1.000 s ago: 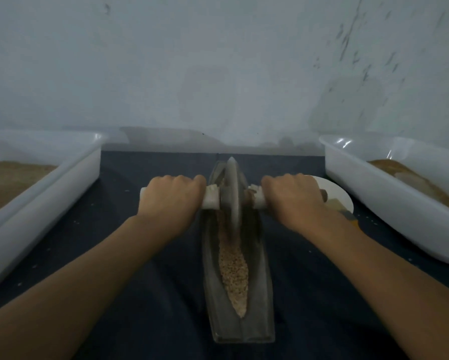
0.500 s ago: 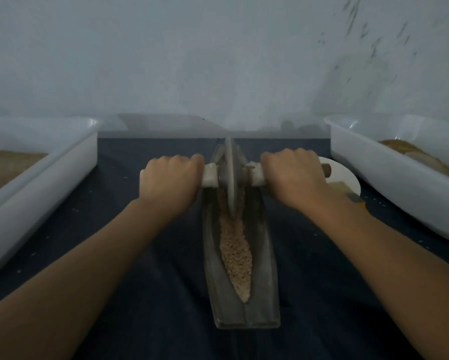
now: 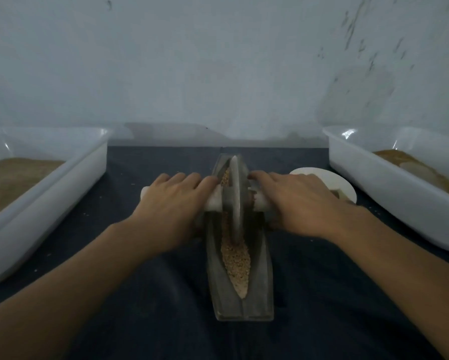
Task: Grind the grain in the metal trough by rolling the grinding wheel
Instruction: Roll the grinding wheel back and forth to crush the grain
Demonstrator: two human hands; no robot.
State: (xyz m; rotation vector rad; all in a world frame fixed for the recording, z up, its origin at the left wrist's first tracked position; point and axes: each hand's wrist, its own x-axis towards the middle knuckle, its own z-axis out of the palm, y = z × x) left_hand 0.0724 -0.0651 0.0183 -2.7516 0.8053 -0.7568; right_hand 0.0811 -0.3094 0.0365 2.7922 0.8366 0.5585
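Grinding wheel [image 3: 235, 201]: stands on edge in the metal trough [image 3: 259, 276], over its far half, its rim down in the grain [image 3: 235, 258].
Grain: lies along the trough's groove, mostly nearer the person than the wheel, with a little beyond it.
Left hand [image 3: 174, 203]: left of the wheel, fingers laid flat and forward over the pale axle handle [image 3: 213, 202], pressing rather than gripping.
Right hand [image 3: 296, 201]: right of the wheel, fingers likewise stretched flat over its handle.
Risk, slip: with flat palms the handle could roll out from under the hands, and the wheel would tip sideways.
Risk, spill: uneven pressure could ride the rim up the trough wall and throw grain onto the desk [image 3: 150, 320].
Risk, knock: the white plate [image 3: 322, 178], just right of the wheel, could be struck.
White tubs [image 3: 62, 193]: well apart on either side of the wheel.
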